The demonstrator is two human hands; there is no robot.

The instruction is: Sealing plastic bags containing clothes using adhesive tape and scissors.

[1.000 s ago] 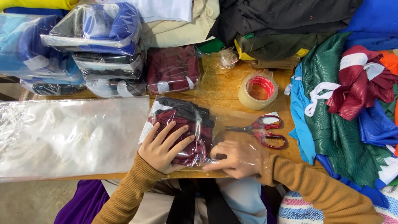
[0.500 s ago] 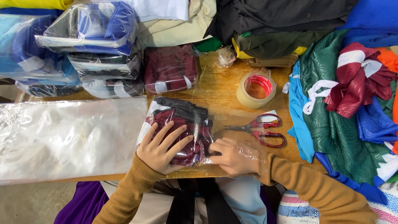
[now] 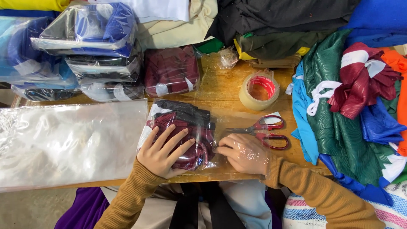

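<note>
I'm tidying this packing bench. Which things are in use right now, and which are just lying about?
In hand:
left hand pressing the bagged maroon garment
right hand under the bag's clear flap

Lying about:
red-handled scissors
tape roll
stack of clear bags
packed garments
loose clothes

Both forearms, in mustard-brown sleeves, come up from the near edge and angle inward toward each other. The left hand (image 3: 163, 152) lies palm down, wrist bent slightly, with its fingers (image 3: 174, 142) spread wide and pointing to the far right, pressing flat. The right hand (image 3: 243, 153) sits just to its right, loosely curled, knuckles up, fingertips (image 3: 221, 149) pointing left toward the left hand. The two hands are near but not touching.
</note>
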